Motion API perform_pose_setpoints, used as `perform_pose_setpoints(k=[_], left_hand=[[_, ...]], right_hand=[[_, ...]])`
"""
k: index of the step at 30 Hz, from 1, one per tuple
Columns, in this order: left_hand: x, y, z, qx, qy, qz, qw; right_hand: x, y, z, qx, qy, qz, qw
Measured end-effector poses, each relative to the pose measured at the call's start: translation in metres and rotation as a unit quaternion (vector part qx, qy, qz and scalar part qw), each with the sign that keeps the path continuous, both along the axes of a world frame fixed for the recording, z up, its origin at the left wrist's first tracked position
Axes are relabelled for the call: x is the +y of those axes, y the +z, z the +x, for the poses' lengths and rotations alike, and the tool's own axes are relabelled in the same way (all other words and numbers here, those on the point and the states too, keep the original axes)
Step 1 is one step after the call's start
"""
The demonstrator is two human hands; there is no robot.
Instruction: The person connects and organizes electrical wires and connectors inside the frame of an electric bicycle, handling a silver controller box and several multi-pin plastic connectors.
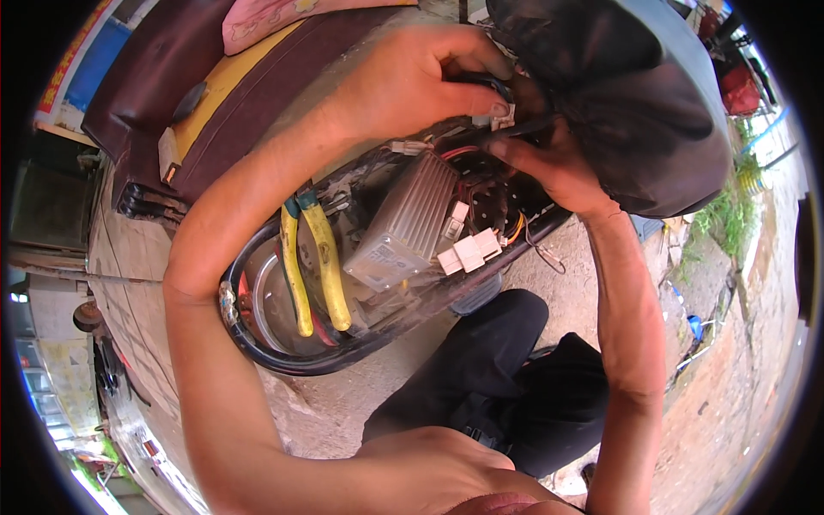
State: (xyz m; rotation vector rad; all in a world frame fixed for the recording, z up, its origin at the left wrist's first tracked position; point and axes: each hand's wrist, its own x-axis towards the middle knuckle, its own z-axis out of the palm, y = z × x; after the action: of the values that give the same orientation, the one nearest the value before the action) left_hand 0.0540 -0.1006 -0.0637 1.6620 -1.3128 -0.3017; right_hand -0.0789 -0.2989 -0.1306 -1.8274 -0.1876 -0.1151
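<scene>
My left hand [429, 81] reaches across from the left with thumb and fingers closed at a white wire connector [504, 118]. Just right of it, my right hand [562, 167] is closed with its thumb against a black cable [534, 127]; its other fingers are partly hidden. Below both hands lies a finned metal controller box [403, 223] inside a black tubular frame [343, 354]. Several white plug connectors [469, 251] hang beside the box on coloured wires. Pliers with yellow handles [324, 257] rest in the frame, left of the box.
A bulky black padded seat [635, 103] looms over my right hand. At the upper left stands a dark maroon sofa [257, 103] with a pink cushion [266, 21]. My bent leg [468, 360] in black trousers is below the frame, over a concrete floor [343, 403].
</scene>
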Motion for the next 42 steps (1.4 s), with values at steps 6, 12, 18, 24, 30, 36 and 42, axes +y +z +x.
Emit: perform_pose_setpoints(k=[6,12,18,24,30,36,42], left_hand=[[0.014,0.02,0.008,0.031,-0.096,0.028,0.994],[0.028,0.036,0.002,-0.044,-0.173,0.159,0.971],[0.029,0.034,0.003,-0.032,-0.174,0.165,0.97],[0.029,0.037,-0.002,-0.015,-0.157,0.168,0.973],[0.03,0.038,-0.005,-0.015,-0.128,0.181,0.975],[0.031,0.038,-0.006,-0.029,-0.135,0.183,0.973],[0.027,0.022,0.0,-0.102,-0.105,0.116,0.982]], right_hand=[[0.002,-0.008,0.006,-0.069,-0.046,0.079,0.993],[-0.002,-0.015,0.007,-0.078,-0.057,0.019,0.995],[0.004,-0.003,0.002,-0.11,-0.03,-0.004,0.993],[0.006,-0.008,0.001,-0.079,-0.014,0.055,0.995],[0.007,0.0,0.001,-0.108,-0.026,-0.008,0.994],[0.011,0.003,0.008,-0.138,-0.066,-0.043,0.987],[0.012,-0.011,0.029,-0.106,-0.115,-0.044,0.987]])
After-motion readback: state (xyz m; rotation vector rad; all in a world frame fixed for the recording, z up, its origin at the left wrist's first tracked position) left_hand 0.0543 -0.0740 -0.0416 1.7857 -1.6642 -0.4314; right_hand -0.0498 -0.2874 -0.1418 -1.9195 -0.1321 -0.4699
